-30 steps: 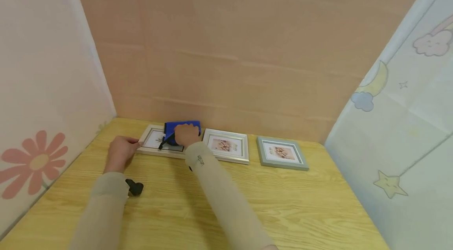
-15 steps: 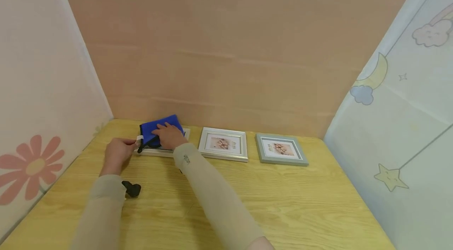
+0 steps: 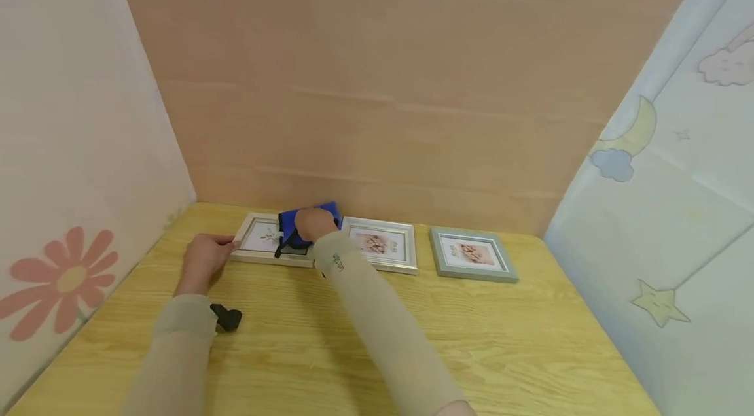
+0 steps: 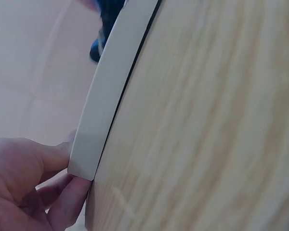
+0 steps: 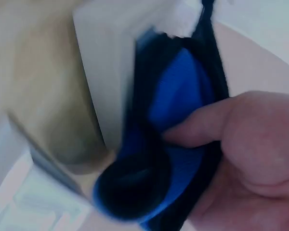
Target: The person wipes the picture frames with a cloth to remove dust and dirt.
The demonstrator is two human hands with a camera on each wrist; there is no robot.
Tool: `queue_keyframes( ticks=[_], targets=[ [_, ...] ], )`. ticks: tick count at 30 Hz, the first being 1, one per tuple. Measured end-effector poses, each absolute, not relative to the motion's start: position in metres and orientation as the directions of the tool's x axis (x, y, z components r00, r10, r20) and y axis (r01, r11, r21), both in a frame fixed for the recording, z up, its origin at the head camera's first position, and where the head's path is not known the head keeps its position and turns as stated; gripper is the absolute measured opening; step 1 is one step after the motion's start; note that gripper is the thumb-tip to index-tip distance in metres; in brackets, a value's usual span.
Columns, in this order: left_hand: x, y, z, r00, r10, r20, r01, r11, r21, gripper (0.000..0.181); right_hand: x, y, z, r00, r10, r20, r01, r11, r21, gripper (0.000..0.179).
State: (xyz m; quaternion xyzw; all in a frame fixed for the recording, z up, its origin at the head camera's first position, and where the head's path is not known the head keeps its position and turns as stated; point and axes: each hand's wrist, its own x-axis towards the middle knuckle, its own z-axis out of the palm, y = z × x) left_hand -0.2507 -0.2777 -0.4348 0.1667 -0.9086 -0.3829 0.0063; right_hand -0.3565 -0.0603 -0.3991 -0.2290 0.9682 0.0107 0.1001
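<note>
A cream picture frame (image 3: 268,258) with a leaf print lies flat at the left rear of the table. My left hand (image 3: 203,256) holds its left edge; in the left wrist view, thumb and fingers pinch the corner of the pale frame (image 4: 103,113). Over the right half of that frame, my right hand (image 3: 315,223) grips a blue cloth (image 3: 288,222) with black edging and a small white tag. The right wrist view shows the thumb (image 5: 202,126) pressing into the folded cloth (image 5: 176,89), beside the frame's side (image 5: 103,72). The right fingertips are hidden.
A silver picture frame (image 3: 396,267) lies just right of the cream one, partly behind the right sleeve. Farther right is a grey-green frame (image 3: 480,274). The wood-grain table (image 3: 283,350) meets an orange-brown backdrop (image 3: 389,89), with patterned side walls.
The right hand and cloth swept left across the cream frame, then back right, uncovering the leaf print. Its fingers went from spread to bunched. The left hand stayed at the frame's edge.
</note>
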Motion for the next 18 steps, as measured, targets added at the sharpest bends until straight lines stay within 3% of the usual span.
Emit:
queue_keyframes(
  ticks=[4, 9, 14, 18],
  targets=[
    [-0.253, -0.277, -0.437, -0.947, -0.302, -0.105, -0.289, 0.667, 0.687, 0.044, -0.337, -0.073, -0.394, -0.820, -0.545, -0.174, -0.556, 0.831, 0.013, 0.046],
    [-0.257, -0.273, -0.436, -0.947, -0.312, -0.083, -0.275, 0.646, 0.712, 0.043, -0.341, -0.092, -0.411, -0.772, -0.624, -0.118, -0.631, 0.775, 0.034, 0.055],
    [-0.257, -0.271, -0.437, -0.931, -0.351, -0.097, -0.305, 0.605, 0.736, 0.044, -0.346, -0.091, -0.417, -0.812, -0.576, -0.099, -0.582, 0.812, 0.045, 0.057],
    [-0.255, -0.273, -0.438, -0.917, -0.382, -0.112, -0.338, 0.599, 0.726, 0.043, -0.347, -0.081, -0.408, -0.854, -0.510, -0.101, -0.515, 0.857, 0.031, 0.047]
  ],
)
